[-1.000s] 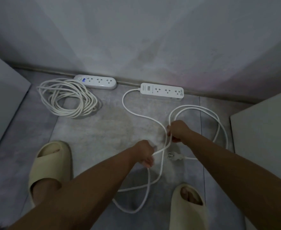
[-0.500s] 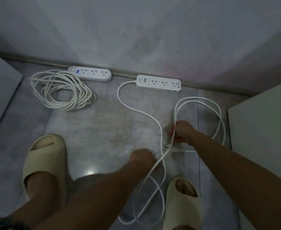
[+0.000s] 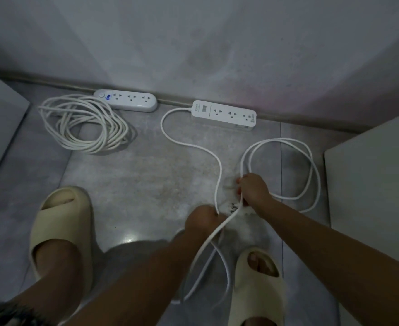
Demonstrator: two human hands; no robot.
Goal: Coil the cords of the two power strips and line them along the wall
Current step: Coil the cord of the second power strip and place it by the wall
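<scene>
white cord (image 3: 220,171) of the right power strip (image 3: 224,112) is only half gathered. two loops (image 3: 283,140) lie on the floor (image 3: 135,180) out to the right, held at their near side by the right hand (image 3: 252,190), fingers curled round the strands. left hand (image 3: 201,220) is a fist closed round the strand that runs back to the strip. the plug (image 3: 233,207) lies on the floor btw the two hands. more slack trails down next to the right slipper (image 3: 257,285). the strip sits by the wall (image 3: 217,43), a bit askew. the left power strip (image 3: 125,100) is already along the wall w/ its coiled cord (image 3: 83,124) just beside it.

risks, as i judge them:
- slack by the slipper could catch under the foot, so a pull would yank the loops out of the right hand.
- a hard tug w/ the left hand would prob drag the right strip off the wall once the s-curve straightens.
- plug prongs may hook a strand & tangle the coil.
- loops are uneven; if new turns go on twisted, the coil likely springs open when let go.
- light is dim & strands cross near the hands, so it's easy to grab the wrong one.
</scene>
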